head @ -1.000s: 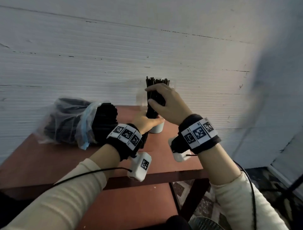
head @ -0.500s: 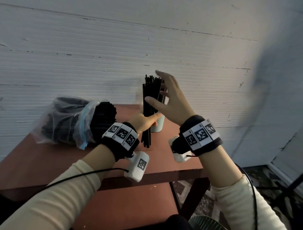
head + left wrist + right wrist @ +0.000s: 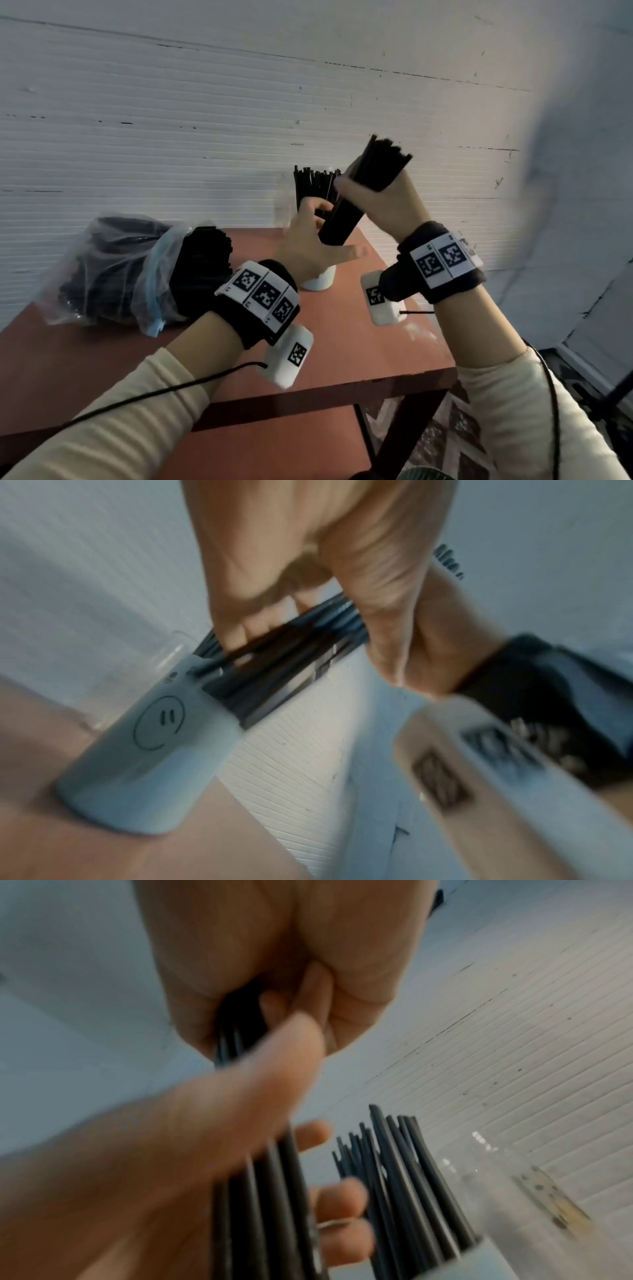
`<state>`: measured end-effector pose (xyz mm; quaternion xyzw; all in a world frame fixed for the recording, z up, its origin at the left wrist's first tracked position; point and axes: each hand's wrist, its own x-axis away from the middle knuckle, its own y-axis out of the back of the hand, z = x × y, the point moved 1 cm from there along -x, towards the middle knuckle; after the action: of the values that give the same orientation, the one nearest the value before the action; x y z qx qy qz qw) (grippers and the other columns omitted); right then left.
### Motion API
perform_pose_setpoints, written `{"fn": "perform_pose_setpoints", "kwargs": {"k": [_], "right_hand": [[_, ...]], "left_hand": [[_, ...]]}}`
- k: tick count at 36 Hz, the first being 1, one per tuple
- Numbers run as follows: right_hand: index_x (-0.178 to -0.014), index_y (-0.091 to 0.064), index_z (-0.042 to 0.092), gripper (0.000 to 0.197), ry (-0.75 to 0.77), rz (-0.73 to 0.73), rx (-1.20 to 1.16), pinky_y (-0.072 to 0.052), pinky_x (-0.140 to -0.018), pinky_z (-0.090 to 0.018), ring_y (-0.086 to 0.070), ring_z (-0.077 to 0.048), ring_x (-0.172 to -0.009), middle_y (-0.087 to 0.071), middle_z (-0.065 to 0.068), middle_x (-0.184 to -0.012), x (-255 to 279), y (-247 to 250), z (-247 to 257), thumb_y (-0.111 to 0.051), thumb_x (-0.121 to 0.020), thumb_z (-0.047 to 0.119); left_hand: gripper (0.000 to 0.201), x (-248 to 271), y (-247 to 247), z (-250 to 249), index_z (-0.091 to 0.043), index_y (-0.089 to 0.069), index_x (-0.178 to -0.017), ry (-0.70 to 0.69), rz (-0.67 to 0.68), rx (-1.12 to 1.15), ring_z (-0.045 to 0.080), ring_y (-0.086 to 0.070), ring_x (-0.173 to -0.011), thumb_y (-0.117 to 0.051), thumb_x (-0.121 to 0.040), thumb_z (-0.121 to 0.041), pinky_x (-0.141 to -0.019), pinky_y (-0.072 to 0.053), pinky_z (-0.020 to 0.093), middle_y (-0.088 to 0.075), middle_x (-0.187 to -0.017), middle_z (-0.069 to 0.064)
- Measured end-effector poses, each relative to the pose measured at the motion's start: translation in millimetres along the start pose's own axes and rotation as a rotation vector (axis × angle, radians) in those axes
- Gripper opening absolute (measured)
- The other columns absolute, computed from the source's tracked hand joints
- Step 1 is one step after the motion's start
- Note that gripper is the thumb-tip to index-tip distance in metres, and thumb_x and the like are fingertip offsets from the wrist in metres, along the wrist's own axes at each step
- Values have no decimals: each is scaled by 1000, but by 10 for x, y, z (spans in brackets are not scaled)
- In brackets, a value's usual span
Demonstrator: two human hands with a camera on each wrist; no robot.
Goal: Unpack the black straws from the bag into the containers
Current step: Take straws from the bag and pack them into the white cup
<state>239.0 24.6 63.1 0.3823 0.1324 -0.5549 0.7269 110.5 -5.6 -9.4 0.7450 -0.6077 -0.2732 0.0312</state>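
Right now my right hand point(image 3: 387, 202) grips a tilted bundle of black straws point(image 3: 363, 192) above the white cup point(image 3: 320, 281), which already holds upright straws point(image 3: 315, 185). My left hand point(image 3: 308, 246) is spread open, fingers under the bundle's lower end. Left on the red table point(image 3: 102, 359) lies the plastic bag point(image 3: 113, 270), full of straws.

A pale cup point(image 3: 150, 750) with a smiley face stands on the worktop point(image 3: 103, 859); above it the right hand point(image 3: 342, 561) grips a tilted bundle of black straws point(image 3: 291, 664)
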Motion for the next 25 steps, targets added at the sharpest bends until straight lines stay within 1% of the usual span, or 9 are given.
{"fn": "perform_pose_setpoints", "kwargs": {"k": [2, 4, 7, 9, 10, 13, 17, 21, 25], "right_hand": [[-71, -57, 19, 17, -12, -138, -19, -40, -49, -13, -52, 3, -51, -56, 10, -63, -151, 86, -25, -67, -85, 15], [-68, -55, 20, 19, -33, -224, -12, -41, -49, -16, -52, 1, -51, -56, 9, -62, -287, 142, -57, -66, -83, 16], [-67, -56, 19, 17, -78, -263, 27, -48, -55, -24, -56, -7, -58, -58, 6, -64, -454, 152, -145, -66, -81, 19], [-70, -60, 12, 15, -108, -247, 59, -49, -56, -27, -57, -10, -59, -60, 2, -66, -542, 122, -221, -66, -81, 22], [-74, -62, 7, 18, -122, -234, 78, -49, -55, -28, -58, -12, -60, -61, -1, -68, -578, 100, -256, -66, -81, 23], [-82, -63, -5, 30, -142, -170, 140, -52, -58, -32, -59, -13, -63, -63, -7, -72, -656, 14, -334, -66, -80, 25], [-80, -62, -8, 33, -141, -78, 204, -43, -48, -19, -55, -13, -58, -59, -5, -68, -668, -121, -390, -65, -79, 25], [-65, -52, 8, 30, -145, -20, 272, -40, -44, -18, -51, -12, -53, -52, 0, -60, -631, -215, -448, -67, -81, 29], [-55, -37, 19, 43, -122, 36, 452, -34, -52, -26, -47, -16, -58, -45, 5, -54, -597, -270, -488, -64, -82, 40]], "left_hand": [[100, -75, -29, 46, -23, -28, -135, -16, -132, -33, 16, -41, -121, -90, -58, -37, -102, -40, 35, -36, -131, 5], [119, -181, -47, 133, -21, -15, -145, 6, -171, -88, 19, -28, -133, -91, -56, -36, -112, -31, 39, -24, -141, 7], [140, -331, -59, 282, -19, 12, -151, 151, -68, -140, 23, -10, -145, -91, -58, -34, -118, -21, 42, -5, -156, 9], [146, -414, -68, 373, -18, 21, -150, 236, 5, -149, 26, -11, -147, -92, -57, -32, -118, -22, 43, -3, -159, 12], [148, -449, -74, 406, -20, 21, -150, 262, 28, -134, 27, -17, -146, -92, -56, -31, -117, -25, 44, -8, -159, 12], [136, -511, -69, 466, -21, 6, -150, 313, 73, -113, 28, -40, -133, -91, -56, -28, -106, -41, 43, -35, -146, 10], [104, -546, -25, 498, -11, -26, -141, 325, 107, -169, 21, -52, -107, -88, -60, -31, -85, -49, 32, -51, -123, 3], [98, -553, -4, 532, -11, -35, -134, 312, 122, -174, 19, -58, -102, -90, -56, -34, -80, -52, 32, -56, -121, 4], [97, -554, 10, 535, -14, -39, -131, 304, 128, -195, 21, -57, -109, -91, -52, -37, -88, -52, 35, -57, -118, 0]]}}
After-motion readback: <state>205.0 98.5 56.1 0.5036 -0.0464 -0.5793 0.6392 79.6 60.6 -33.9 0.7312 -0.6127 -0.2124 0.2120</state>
